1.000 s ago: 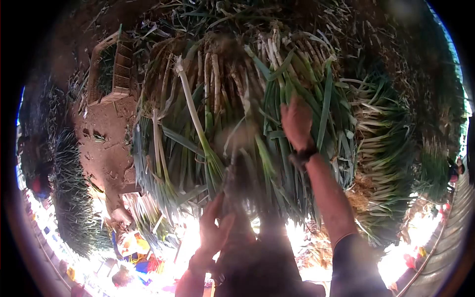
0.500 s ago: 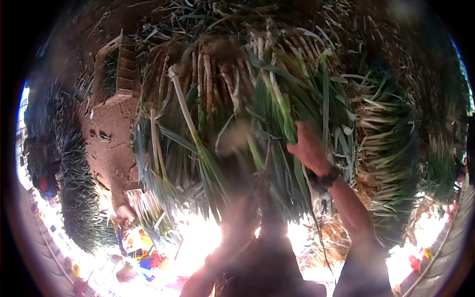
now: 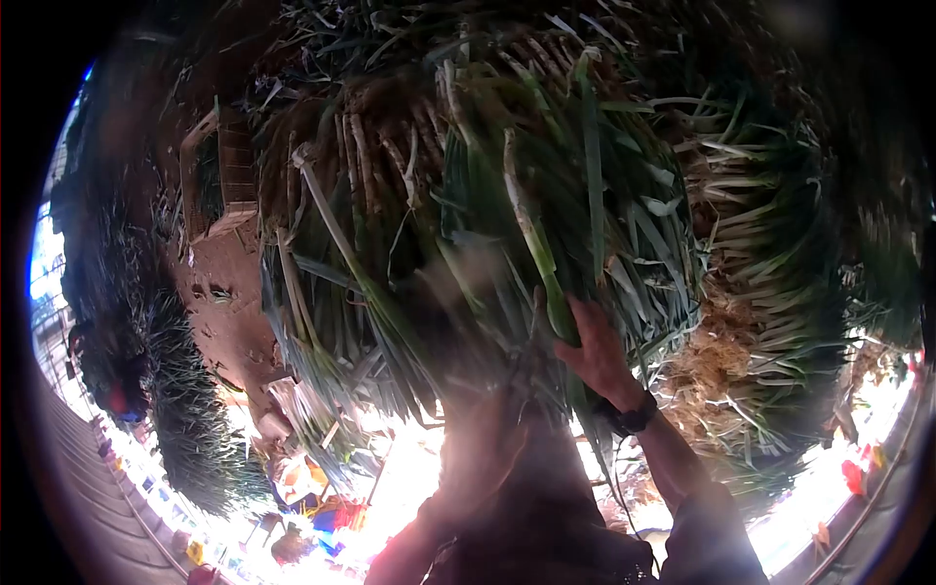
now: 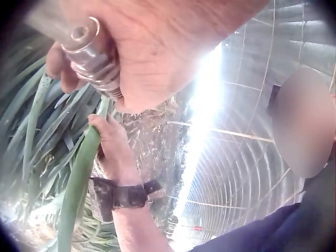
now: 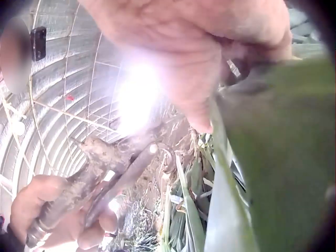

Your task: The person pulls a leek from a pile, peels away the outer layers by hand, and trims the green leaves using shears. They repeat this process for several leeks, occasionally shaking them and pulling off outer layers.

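Observation:
My right hand grips a long leek by its green part, the pale stalk pointing away over the pile. The leek's broad leaves fill the near side of the right wrist view. My left hand holds a dirty metal air gun with a lever and a ringed fitting. In the head view the left hand is blurred by glare, left of and lower than the right hand. Under both hands lies a large pile of leeks.
On the right runs a stacked row of leeks, white stalks facing the pile. A plastic crate stands on bare soil at the back left, with another leek row nearer. Curved greenhouse sheeting rises behind the person.
My right hand has drawn back from the pile toward the body, pulling a leek with it. The left hand has moved up and inward, nearer to the right hand.

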A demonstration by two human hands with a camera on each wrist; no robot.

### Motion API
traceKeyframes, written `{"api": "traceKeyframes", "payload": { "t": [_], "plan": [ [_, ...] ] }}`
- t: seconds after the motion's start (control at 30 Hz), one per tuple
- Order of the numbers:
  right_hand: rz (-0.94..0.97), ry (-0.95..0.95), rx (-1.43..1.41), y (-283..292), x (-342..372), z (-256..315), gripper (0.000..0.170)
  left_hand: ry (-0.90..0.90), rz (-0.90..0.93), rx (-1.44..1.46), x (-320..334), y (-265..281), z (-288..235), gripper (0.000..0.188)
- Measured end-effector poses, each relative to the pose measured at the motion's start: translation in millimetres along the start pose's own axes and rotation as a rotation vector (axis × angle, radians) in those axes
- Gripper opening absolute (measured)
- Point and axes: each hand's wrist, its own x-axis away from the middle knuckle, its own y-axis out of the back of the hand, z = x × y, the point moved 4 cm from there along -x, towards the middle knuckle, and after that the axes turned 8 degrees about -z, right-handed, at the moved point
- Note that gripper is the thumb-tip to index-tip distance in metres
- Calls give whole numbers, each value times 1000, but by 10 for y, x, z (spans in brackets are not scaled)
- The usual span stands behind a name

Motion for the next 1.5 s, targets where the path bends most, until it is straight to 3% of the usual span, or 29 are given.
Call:
{"api": "traceKeyframes", "payload": {
  "t": [0.1,0.27,0.4,0.57,0.67,0.9,0.97,1.03,1.1,1.2,1.27,1.3,1.37,1.47,1.5],
  "plan": [
    [-37,66,-85,20,8,-149,70,-2,90,-72,23,-59,-79,48],
    [41,-44,-200,72,49,-294,69,-55,-43,-2,-41,-151,-81,48],
    [69,-106,-202,105,84,-317,71,-27,-114,-19,-502,-73,-123,47],
    [54,-101,-207,104,51,-295,67,-127,-253,18,-1205,39,-62,30],
    [27,-68,-212,71,25,-256,64,13,-178,-1,-1541,90,29,28],
    [71,-131,-265,47,26,-235,64,-16,-239,-23,-1899,269,11,31],
    [62,-111,-241,78,27,-195,65,129,-95,155,-1890,313,68,33],
    [55,-91,-216,130,16,-58,66,168,-78,270,-1844,344,159,34],
    [70,-387,-456,211,39,119,66,211,-64,385,-1762,405,270,35],
    [9,-290,-376,361,-4,507,66,296,60,331,-1573,478,420,31],
    [-16,-277,-385,301,-8,778,68,123,105,486,-1350,567,396,32],
    [-20,-169,-442,221,-42,999,67,122,104,494,-1246,656,453,32],
    [-31,21,-461,49,-146,1519,66,177,-260,616,-1018,1071,695,35],
    [-71,222,-445,-623,-401,2041,56,199,-753,526,-708,1663,933,40],
    [-67,223,-439,-889,-476,2076,56,208,-787,527,-638,1766,1040,41]
  ]
}}
